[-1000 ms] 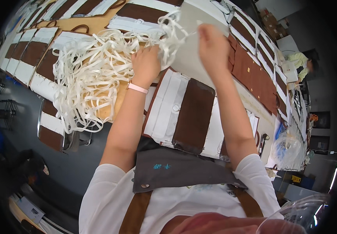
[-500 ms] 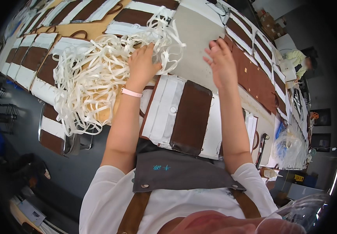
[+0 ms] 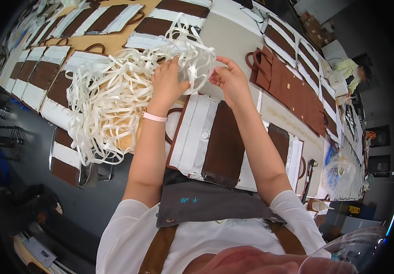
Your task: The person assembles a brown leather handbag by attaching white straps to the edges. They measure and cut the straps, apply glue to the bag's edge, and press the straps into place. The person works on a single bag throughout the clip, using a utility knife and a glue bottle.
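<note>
White flat strips [image 3: 114,98] form one large tangled heap under and to the left of your fingers; single strips cannot be counted. Your two hands work at its right edge. Your left hand [image 3: 168,84] lies on the heap with fingers curled into the loops, a pink wristband [image 3: 154,117] on the wrist. Your right hand [image 3: 230,80] sits just beside it, its fingertips pinching one looped strip that arches between both hands. The strips are narrow, pale, limp and curled, spilling over the near table edge left of your left wrist. Below your fingers lies one brown-and-white panel piece [image 3: 210,139]. Right of your right hand lies one stack of brown handled bags [image 3: 292,91].
</note>
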The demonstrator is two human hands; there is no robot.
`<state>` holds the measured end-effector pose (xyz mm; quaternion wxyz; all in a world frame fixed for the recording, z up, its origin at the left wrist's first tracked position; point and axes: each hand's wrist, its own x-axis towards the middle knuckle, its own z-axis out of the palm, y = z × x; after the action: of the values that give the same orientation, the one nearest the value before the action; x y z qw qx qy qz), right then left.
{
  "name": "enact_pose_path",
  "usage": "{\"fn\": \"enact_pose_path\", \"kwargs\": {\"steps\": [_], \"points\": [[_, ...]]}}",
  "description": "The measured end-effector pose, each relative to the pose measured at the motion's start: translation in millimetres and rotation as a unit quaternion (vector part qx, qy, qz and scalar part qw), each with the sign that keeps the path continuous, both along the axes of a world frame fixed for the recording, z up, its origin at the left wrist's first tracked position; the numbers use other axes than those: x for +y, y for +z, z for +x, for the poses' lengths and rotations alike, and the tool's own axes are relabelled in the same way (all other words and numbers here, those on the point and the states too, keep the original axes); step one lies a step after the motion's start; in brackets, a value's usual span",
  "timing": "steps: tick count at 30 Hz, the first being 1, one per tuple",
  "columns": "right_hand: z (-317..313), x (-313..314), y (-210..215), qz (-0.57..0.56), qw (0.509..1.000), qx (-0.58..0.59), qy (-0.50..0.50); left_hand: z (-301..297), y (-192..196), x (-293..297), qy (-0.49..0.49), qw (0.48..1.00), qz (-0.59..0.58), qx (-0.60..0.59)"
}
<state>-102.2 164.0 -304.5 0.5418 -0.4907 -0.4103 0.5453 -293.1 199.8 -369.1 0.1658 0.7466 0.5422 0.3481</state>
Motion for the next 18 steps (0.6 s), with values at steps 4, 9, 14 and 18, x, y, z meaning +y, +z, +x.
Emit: {"fn": "enact_pose_path", "kwargs": {"steps": [4,9,14,18], "points": [[-5.6,-2.3,-1.3,0.014,0.999,0.019,-0.022,-0.8,-3.4,-0.1,-0.005,1.000,0.022,-0.008],[-1.1,-3.4,-0.4,0.071,0.993,0.038,-0.085,-0.4,-6.1,0.6,-0.007,0.999,0.033,-0.019],[-18.2,-23.5,11.5,0.316,0.875,-0.333,-0.154,-0.2,-5.6,-0.4,-0.006,1.000,0.018,0.011],[-38.8,-27.3,20.8,0.435,0.689,-0.578,-0.032,0.6,-4.4,-5.1,0.002,0.998,0.041,0.040]]}}
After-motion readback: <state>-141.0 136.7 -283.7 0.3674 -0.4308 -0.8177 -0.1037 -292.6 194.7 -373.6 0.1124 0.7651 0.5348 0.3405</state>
